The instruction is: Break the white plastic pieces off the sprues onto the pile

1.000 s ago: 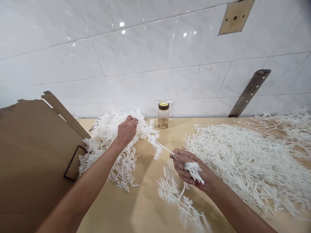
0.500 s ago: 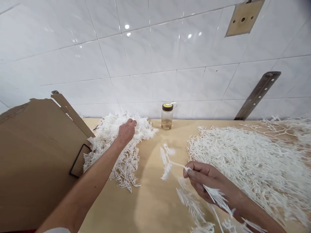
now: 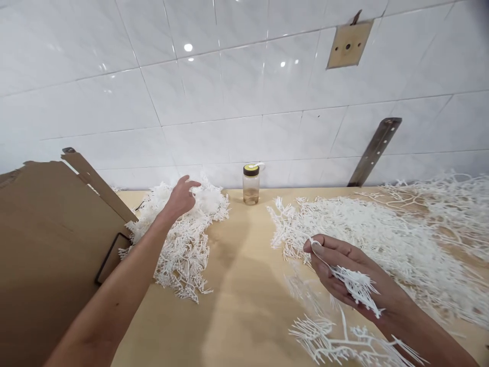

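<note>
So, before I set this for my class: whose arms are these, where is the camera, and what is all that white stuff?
There is no machine here. The one camera sits on a person's head and looks forward and down, so both bare arms are that person's own. The left hand is open over the left pile of white branching sprigs, beside a cardboard box. The right hand, palm up, holds one sprig. A wider right pile spreads over the wooden table. A jar stands by the tiled wall.
</note>
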Demonstrator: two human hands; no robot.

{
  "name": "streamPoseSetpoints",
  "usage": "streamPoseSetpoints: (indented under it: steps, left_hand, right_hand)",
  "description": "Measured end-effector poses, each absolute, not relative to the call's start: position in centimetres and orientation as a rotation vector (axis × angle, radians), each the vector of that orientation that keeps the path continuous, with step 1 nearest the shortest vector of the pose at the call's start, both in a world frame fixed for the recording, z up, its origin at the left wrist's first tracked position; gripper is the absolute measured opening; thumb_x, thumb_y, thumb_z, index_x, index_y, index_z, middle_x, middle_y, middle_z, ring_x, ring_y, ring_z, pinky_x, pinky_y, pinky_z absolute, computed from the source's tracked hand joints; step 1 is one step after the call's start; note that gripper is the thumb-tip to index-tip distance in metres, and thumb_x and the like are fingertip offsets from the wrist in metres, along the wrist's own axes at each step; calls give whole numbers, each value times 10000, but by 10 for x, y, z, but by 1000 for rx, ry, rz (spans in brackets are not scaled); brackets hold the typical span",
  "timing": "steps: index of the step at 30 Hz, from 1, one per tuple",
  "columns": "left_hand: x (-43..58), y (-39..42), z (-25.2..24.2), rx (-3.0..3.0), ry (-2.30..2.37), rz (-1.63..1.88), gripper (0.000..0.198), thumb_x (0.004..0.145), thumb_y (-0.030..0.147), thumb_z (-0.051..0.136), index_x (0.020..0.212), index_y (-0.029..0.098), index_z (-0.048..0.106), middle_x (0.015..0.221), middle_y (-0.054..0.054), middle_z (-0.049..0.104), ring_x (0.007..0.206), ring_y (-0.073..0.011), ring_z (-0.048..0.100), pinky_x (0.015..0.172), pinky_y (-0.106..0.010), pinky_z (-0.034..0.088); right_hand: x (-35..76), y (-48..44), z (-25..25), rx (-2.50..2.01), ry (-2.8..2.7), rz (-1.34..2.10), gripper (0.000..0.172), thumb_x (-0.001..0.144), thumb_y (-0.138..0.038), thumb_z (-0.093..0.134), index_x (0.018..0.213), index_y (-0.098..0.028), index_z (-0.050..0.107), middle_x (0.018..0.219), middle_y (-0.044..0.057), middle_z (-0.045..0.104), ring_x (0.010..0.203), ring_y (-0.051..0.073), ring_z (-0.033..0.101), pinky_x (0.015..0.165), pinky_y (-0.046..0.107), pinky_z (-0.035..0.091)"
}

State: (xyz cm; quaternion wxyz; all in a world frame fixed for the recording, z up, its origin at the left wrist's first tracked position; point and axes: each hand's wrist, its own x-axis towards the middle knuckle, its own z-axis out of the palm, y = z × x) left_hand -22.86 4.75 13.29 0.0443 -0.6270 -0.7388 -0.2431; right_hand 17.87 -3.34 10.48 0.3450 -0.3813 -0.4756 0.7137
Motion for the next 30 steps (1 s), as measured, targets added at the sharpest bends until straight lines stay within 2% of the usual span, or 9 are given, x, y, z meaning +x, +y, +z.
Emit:
streamPoseSetpoints:
  steps: [3, 5, 7, 9, 12, 15, 18, 25, 30]
  left_hand:
    - [-208, 27, 148, -1736, -2210, -759, 491, 787, 37, 479, 1224, 177, 654, 1547, -130, 377, 1157, -290, 616, 990, -455, 500]
    - [-187, 12, 149, -1692, -2128, -732, 429, 861, 90, 452, 1242, 164, 634, 1429, -127, 525, 1146, -301, 618, 1004, -495, 481]
    - [-163, 1, 141, -1793, -2094, -722, 403, 935, 152, 398, 1282, 174, 602, 1290, -108, 632, 1054, -256, 660, 945, -447, 526]
    - [-146, -1, 123, -2010, -1983, -602, 381, 954, 202, 408, 1281, 218, 603, 1315, -87, 621, 1109, -252, 634, 942, -434, 528]
    - [-145, 12, 90, -2188, -1750, -303, 399, 866, 249, 591, 1263, 258, 621, 1488, -98, 472, 1429, -342, 321, 1151, -566, 279]
    - [-167, 27, 67, -2090, -1872, -108, 496, 794, 299, 688, 1283, 259, 614, 1529, -139, 411, 1455, -432, 217, 1130, -708, 94]
    - [-189, 31, 52, -2015, -1916, -87, 465, 848, 340, 620, 1304, 258, 596, 1517, -151, 426, 1454, -429, 228, 1118, -701, 130]
    - [-191, 15, 27, -2086, -1750, -127, 326, 898, 227, 509, 1191, 189, 646, 1495, -140, 461, 1481, -345, 216, 1194, -578, 94]
    - [-179, 16, 48, -2136, -1852, -124, 336, 815, 267, 627, 1145, 228, 679, 1483, -127, 478, 1448, -402, 269, 1146, -658, 156]
  right_hand:
    - [178, -34, 107, -979, -1244, 1821, 306, 820, -495, 704, 845, -200, 628, 570, -39, 451, 382, 48, 289, 330, 184, 195]
    - [177, -34, 106, -973, -1252, 1815, 312, 823, -505, 697, 832, -201, 627, 553, -40, 441, 379, 51, 290, 319, 180, 198]
    - [174, -33, 105, -976, -1249, 1831, 320, 809, -509, 709, 840, -201, 627, 555, -38, 450, 379, 53, 303, 313, 175, 200]
    - [171, -33, 104, -988, -1233, 1843, 327, 794, -506, 726, 860, -201, 627, 566, -38, 462, 377, 48, 308, 312, 170, 196]
    - [167, -33, 103, -1005, -1241, 1858, 342, 784, -512, 732, 884, -203, 627, 580, -35, 477, 376, 49, 324, 313, 173, 197]
    - [167, -36, 101, -1020, -1311, 1853, 366, 793, -542, 712, 887, -200, 626, 580, -30, 490, 365, 57, 352, 314, 192, 224]
    - [170, -38, 98, -1042, -1377, 1814, 369, 822, -558, 676, 847, -195, 616, 557, -40, 474, 347, 52, 342, 319, 207, 239]
    - [171, -31, 97, -1025, -1427, 1823, 358, 863, -541, 637, 846, -184, 621, 576, -36, 471, 371, 52, 351, 334, 211, 221]
    - [167, -24, 97, -972, -1352, 1847, 361, 822, -528, 689, 875, -177, 622, 619, -30, 499, 396, 56, 361, 347, 208, 254]
